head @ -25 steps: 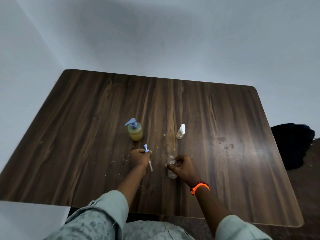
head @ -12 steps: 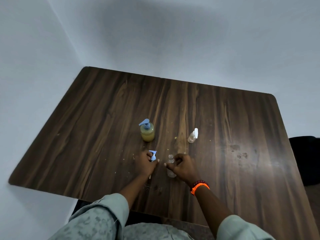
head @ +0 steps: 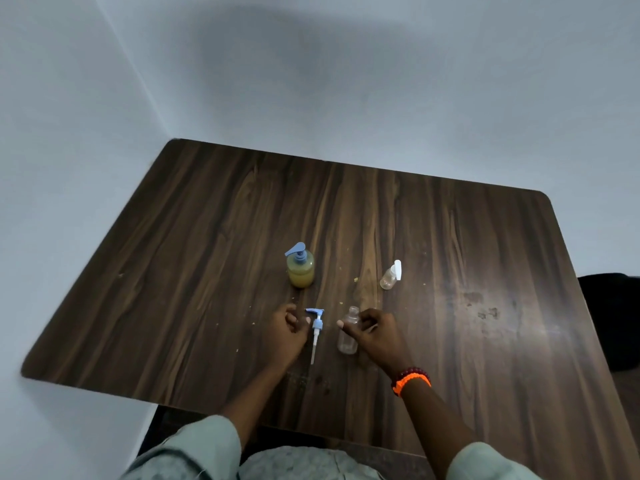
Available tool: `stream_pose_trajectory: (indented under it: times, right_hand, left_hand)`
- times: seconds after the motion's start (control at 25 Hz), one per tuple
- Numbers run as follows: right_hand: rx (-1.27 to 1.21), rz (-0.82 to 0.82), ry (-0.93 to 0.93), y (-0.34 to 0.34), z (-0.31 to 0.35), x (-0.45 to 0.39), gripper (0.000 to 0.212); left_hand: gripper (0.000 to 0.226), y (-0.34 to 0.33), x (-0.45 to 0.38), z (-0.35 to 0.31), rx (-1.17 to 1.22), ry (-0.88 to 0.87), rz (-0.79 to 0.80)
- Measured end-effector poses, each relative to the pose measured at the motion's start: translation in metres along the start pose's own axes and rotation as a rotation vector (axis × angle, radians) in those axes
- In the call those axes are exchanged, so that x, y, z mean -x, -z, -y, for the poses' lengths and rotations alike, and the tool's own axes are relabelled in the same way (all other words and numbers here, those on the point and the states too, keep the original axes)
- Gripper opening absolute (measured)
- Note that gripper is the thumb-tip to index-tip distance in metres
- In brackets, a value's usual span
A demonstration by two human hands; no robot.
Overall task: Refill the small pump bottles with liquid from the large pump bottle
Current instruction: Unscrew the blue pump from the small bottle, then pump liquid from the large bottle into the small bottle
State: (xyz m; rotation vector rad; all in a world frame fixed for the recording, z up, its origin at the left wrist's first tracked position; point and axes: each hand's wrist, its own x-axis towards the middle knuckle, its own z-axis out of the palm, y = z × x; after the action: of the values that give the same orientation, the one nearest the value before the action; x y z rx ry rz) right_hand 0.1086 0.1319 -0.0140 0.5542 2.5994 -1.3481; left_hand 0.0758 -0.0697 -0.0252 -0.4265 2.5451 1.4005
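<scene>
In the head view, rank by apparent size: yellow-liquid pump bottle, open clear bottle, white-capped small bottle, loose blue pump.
1. Yellow-liquid pump bottle
2. Open clear bottle and loose blue pump: similar length, and both nearer the camera, so unranked
3. White-capped small bottle

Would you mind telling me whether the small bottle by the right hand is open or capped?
Open: the small bottle has a bare neck, and its blue pump lies on the table beside it.

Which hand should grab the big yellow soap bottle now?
Probably the left hand. It has just laid the blue pump down, holds nothing, and the big yellow bottle stands straight beyond it. The right hand is busy holding the open small bottle.
</scene>
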Motion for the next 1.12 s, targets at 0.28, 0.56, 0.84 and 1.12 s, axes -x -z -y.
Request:
stream_pose_trajectory:
  times: [0.28, 0.56, 0.84, 1.12]
  right_hand:
    - [-0.188, 0.101, 0.165, -0.043, 0.055, 0.011, 0.022]
    - [-0.217, 0.101, 0.113, -0.054, 0.078, -0.003, 0.044]
    - [0.013, 0.096, 0.133, -0.057, 0.104, -0.07, 0.103]
    - [-0.079, 0.059, 0.212, -0.066, 0.108, -0.083, 0.051]
  left_hand:
    - [0.066, 0.036, 0.024, -0.004, 0.169, -0.204, 0.398]
    - [0.036, 0.064, 0.01, 0.016, 0.355, 0.003, 0.302]
    - [0.044, 0.082, 0.005, 0.031, 0.312, -0.077, 0.28]
    - [0.042, 0.101, -0.005, 0.024, 0.264, -0.125, 0.311]
